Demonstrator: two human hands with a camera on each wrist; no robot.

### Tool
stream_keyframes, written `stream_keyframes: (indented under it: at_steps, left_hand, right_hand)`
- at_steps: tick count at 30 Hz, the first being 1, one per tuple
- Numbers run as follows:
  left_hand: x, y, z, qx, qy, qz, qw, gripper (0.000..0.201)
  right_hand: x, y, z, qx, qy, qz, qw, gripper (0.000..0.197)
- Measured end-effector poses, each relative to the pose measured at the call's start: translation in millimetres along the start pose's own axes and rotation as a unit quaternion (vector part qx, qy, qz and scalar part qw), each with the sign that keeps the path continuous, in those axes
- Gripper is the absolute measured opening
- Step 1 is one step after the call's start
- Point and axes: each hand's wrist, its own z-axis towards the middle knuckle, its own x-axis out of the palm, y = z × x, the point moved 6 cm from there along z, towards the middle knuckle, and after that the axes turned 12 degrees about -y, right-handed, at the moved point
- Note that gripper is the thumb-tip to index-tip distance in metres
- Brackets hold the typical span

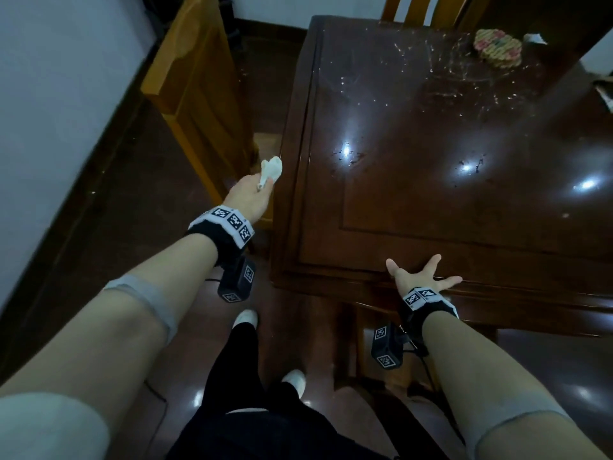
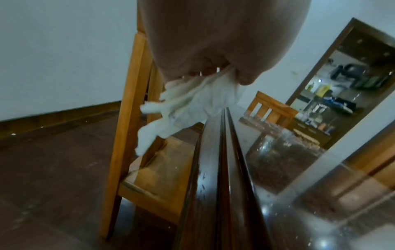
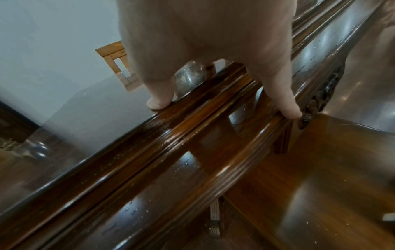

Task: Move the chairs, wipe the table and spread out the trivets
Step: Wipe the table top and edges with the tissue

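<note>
Here cloth in left hand, beside table.

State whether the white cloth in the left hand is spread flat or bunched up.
Bunched up. The white cloth hangs crumpled from the left hand, which pinches it beside the table edge, not laid flat.

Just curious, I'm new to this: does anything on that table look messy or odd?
Yes. Droplets and dark specks are scattered over the glossy table, so it looks unwiped. The left hand holds a cloth off its edge.
</note>
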Motion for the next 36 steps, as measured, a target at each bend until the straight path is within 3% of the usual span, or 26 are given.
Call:
stream_keyframes:
  at_steps: [4,8,22,26,29,31,33,36]
  left_hand:
    - [52.4,6.8,-3.6,0.045,0.086,0.079,0.992,0.047]
    - [91.4,7.3,-44.5,0.026,0.181,0.058,0.981,0.054]
    - [57.8,22.1,-126.8,0.054,0.278,0.178,0.942,0.054]
    - [52.0,14.3,-144.1,0.036,0.345,0.092,0.933,0.037]
    - [44.9,5.4,-148.1,-0.005,0.336,-0.011,0.942,0.045]
    - [36.4,-3.2,-144.5,-0.028,0.318,-0.08,0.944,0.053]
    - [26.7,-12.5,-138.4,-0.028,0.309,-0.112,0.944,0.044]
    - [13.1,-22.9,-124.6,-0.059,0.306,-0.182,0.933,0.037]
  right_hand:
    - [0.5,1.3,2.0,0.0,-0.003,-0.013,1.0,0.108]
    - [1.4,1.7,3.3,-0.001,-0.007,-0.019,1.0,0.108]
    - [-4.1,0.9,-2.4,-0.001,0.008,-0.032,0.999,0.11]
    - [-13.0,11.4,-15.8,-0.029,-0.01,-0.02,0.999,0.096]
    - [-13.3,34.6,-32.9,-0.123,-0.034,0.042,0.991,0.076]
    - [-9.9,55.7,-53.5,-0.192,0.001,0.105,0.976,0.061]
    - [-0.2,75.4,-82.5,-0.242,0.101,0.141,0.955,0.055]
    - [16.1,93.8,-122.8,-0.263,0.258,0.147,0.918,0.08]
